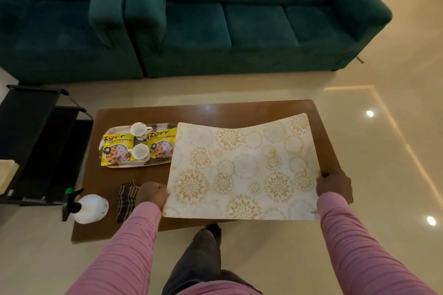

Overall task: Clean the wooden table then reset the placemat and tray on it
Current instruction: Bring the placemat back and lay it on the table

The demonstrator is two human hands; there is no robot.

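A cream placemat [242, 170] with gold flower circles hangs over the right half of the wooden table [148, 114], sagging in the middle. My left hand [153, 193] grips its left edge and my right hand [334, 184] grips its right edge. A tray [107, 134] sits on the table's left part, carrying two white cups [140, 130] and two yellow snack packets [115, 151]. The placemat overlaps the tray's right end. A white spray bottle [90, 208] and a dark striped cloth [126, 199] lie near the table's front left corner.
A dark green sofa [215, 21] stands beyond the table across a strip of glossy cream floor [383, 151]. A black stepped rack [36, 141] sits left of the table. My leg [201, 258] is at the table's near edge.
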